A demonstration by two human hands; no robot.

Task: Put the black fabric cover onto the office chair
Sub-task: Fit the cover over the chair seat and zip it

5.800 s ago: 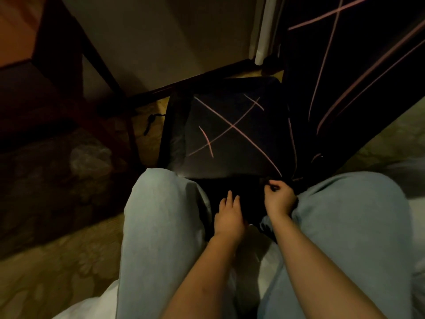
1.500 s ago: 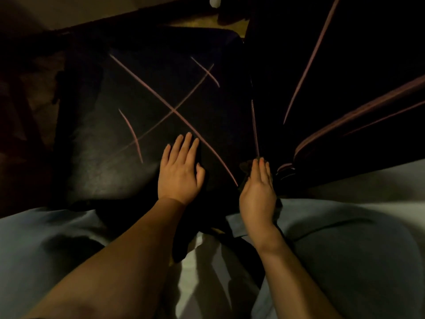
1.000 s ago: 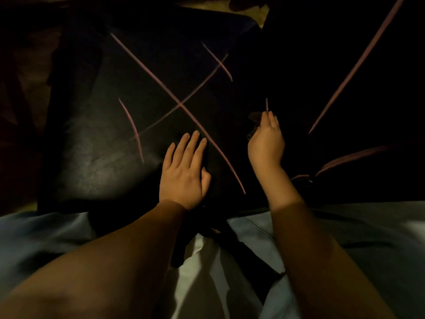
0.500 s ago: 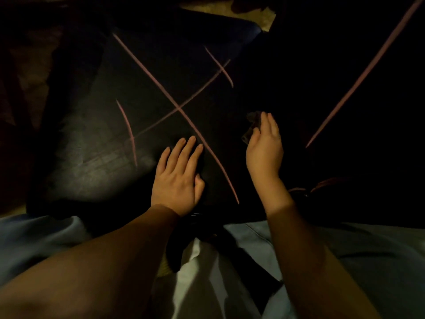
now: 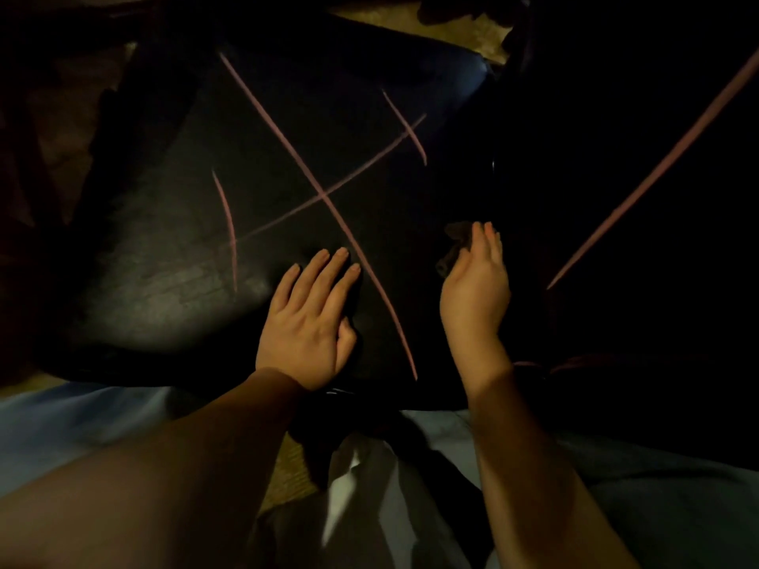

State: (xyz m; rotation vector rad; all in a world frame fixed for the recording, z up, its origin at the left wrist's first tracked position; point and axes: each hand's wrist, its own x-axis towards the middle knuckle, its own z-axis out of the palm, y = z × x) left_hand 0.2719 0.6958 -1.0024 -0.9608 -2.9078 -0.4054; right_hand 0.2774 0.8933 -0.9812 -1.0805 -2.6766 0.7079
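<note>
The black fabric cover (image 5: 254, 207) with thin pink lines lies stretched over the office chair's seat, filling the middle of the head view. My left hand (image 5: 310, 318) rests flat on it near the seat's front edge, fingers straight. My right hand (image 5: 476, 289) stands on its edge at the right side of the seat, fingers straight, beside a small fold of fabric where the seat meets the chair's back (image 5: 640, 199). The back is also black with pink lines and mostly lost in shadow.
My knees in light blue trousers (image 5: 657, 498) sit at the bottom of the view, close against the seat's front. A strip of pale patterned floor (image 5: 410, 18) shows beyond the seat at the top. The left side is dark.
Over the last second my right hand has slid slightly back along the seat's right side. My left hand stays flat on the cover. Earlier, my right hand pinched the cover's front edge.
</note>
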